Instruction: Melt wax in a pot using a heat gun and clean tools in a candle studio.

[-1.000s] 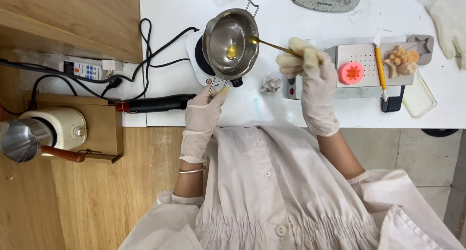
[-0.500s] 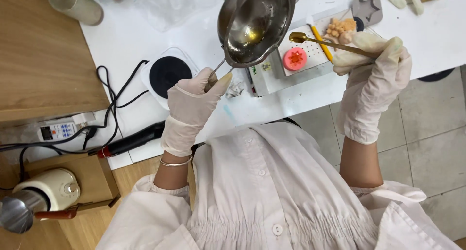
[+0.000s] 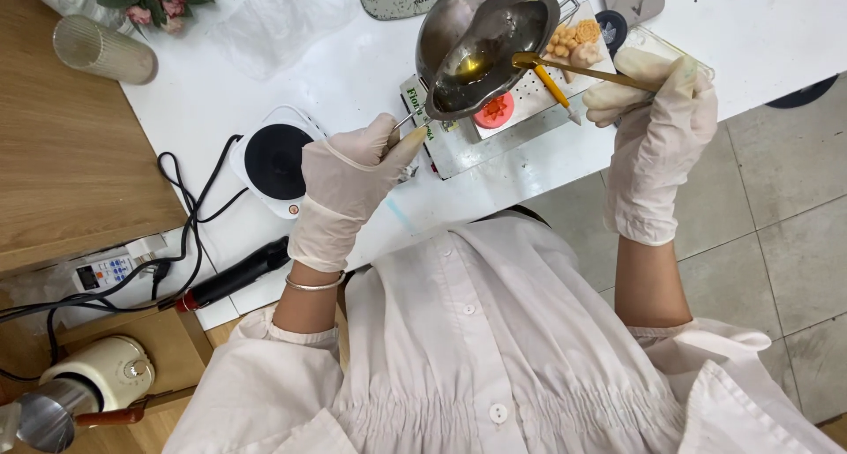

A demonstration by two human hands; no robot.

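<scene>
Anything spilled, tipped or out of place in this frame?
Nothing is visibly spilled. The metal pouring pot is off the hot plate, tilted in the left hand above the pink mould, with amber liquid pooled inside. The right hand holds a gold spoon at its rim.

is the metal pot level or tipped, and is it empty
Tipped: the metal pot, held by the left hand, leans toward its spout. Not empty: amber liquid pools inside.

Count, head view: two gloved hands, left [image 3: 348,176] and right [image 3: 657,123]. One metal melting pot [image 3: 481,44]. One gold spoon [image 3: 565,66]. One round hot plate [image 3: 275,160]. One pink mould [image 3: 494,110]. One ribbed glass [image 3: 104,51]. One table [image 3: 291,57].
</scene>
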